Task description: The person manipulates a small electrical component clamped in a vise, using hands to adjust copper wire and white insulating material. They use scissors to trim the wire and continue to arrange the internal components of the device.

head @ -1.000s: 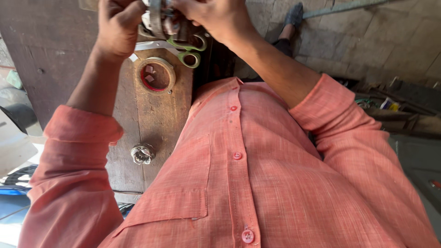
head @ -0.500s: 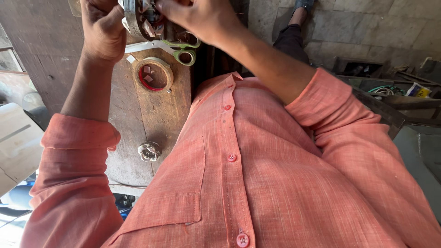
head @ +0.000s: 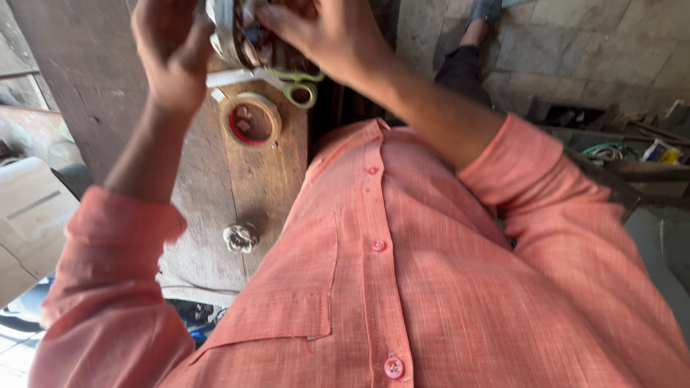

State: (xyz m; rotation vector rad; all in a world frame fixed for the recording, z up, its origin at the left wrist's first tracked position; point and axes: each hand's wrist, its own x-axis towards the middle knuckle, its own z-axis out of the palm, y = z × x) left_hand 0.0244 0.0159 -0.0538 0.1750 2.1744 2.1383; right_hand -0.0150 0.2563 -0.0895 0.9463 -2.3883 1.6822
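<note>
My L hand (head: 172, 54) is curled shut on the left side of the round metal part (head: 233, 32), held up at the far edge of view over the wooden bench (head: 208, 187). Just right of it my R hand (head: 327, 36) has its fingertips (head: 277, 18) pinched into the part's open face, exact hold unclear, w/ green-handled scissors (head: 291, 82) lying flat just below. Nearer me on the bench: tape roll (head: 250, 121) under the part, small metal fitting (head: 241, 237) well apart from it nr the near edge, beside my salmon shirt (head: 431, 273).
</note>
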